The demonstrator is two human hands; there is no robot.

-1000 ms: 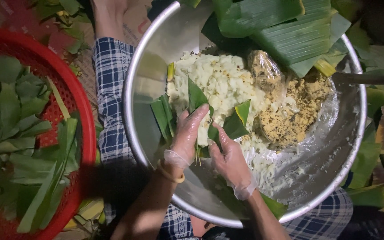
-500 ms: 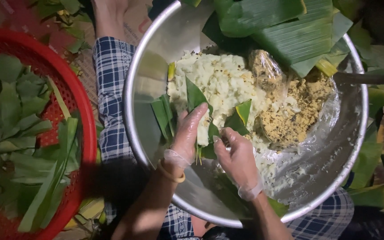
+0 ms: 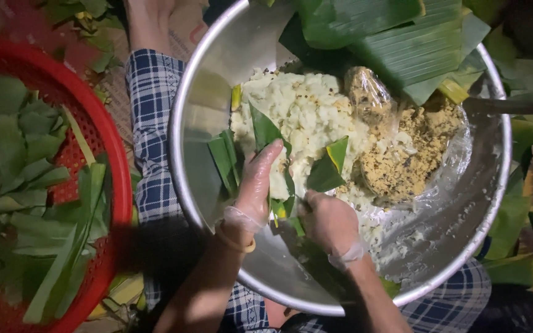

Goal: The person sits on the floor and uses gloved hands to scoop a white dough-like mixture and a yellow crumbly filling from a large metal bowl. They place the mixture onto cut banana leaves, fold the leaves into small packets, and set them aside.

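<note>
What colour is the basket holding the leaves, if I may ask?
Red; the basket shows best in the head view.
</note>
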